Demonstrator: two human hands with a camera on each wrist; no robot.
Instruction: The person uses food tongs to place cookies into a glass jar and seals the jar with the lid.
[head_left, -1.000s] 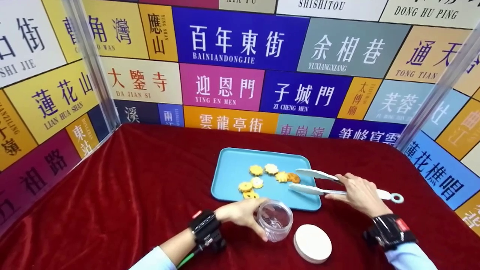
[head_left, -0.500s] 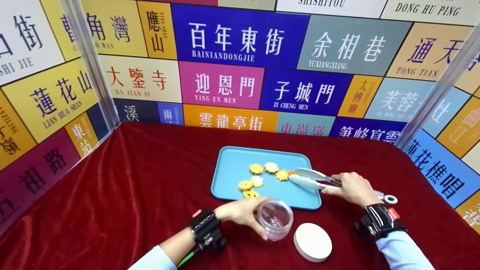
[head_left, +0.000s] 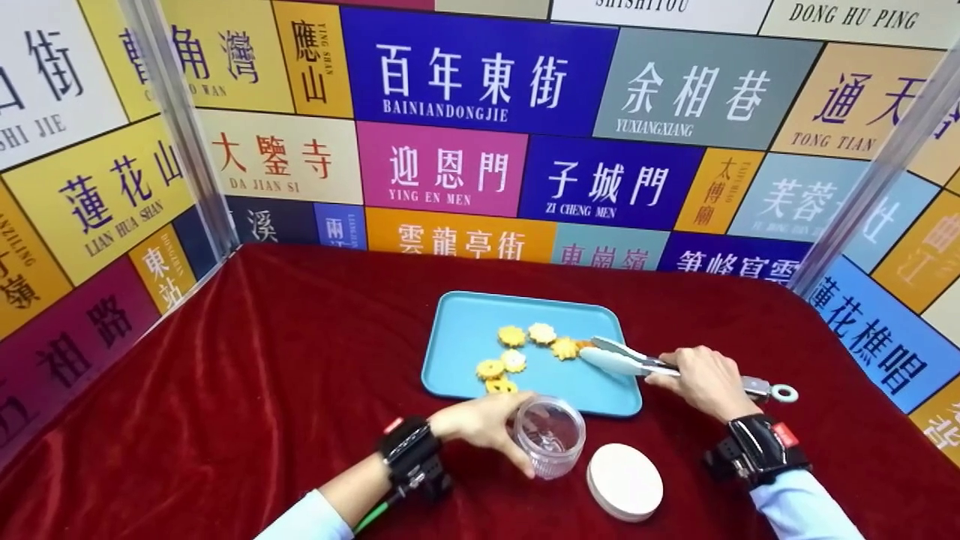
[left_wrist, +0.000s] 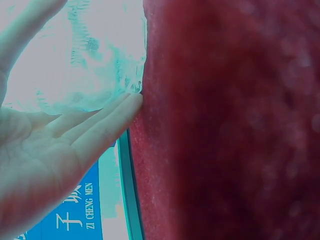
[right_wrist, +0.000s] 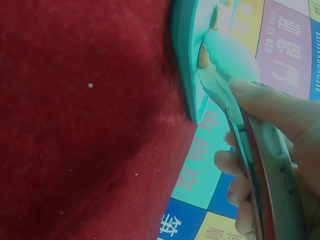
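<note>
My left hand (head_left: 484,426) holds a clear plastic jar (head_left: 551,450) from its left side, thumb in front and fingers behind. The left wrist view shows the palm and fingers against the jar wall (left_wrist: 85,65). With my right hand (head_left: 705,381) I grip white-tipped tongs (head_left: 616,363), squeezed nearly closed over the blue tray (head_left: 457,330). Between their tips is a brown cookie (head_left: 584,344), mostly hidden; its edge (right_wrist: 203,57) also shows in the right wrist view. Several yellow and cream cookies (head_left: 512,336) lie on the tray, left of the tongs.
A round white lid (head_left: 624,481) lies on the dark red cloth (head_left: 300,360), right of the jar. Lettered panels (head_left: 450,172) stand behind and at both sides, with metal posts (head_left: 187,135) at the corners.
The tongs' arms have come together over the brown cookie, and my right hand has moved slightly left and tightened. My left hand and the jar have stayed in place.
</note>
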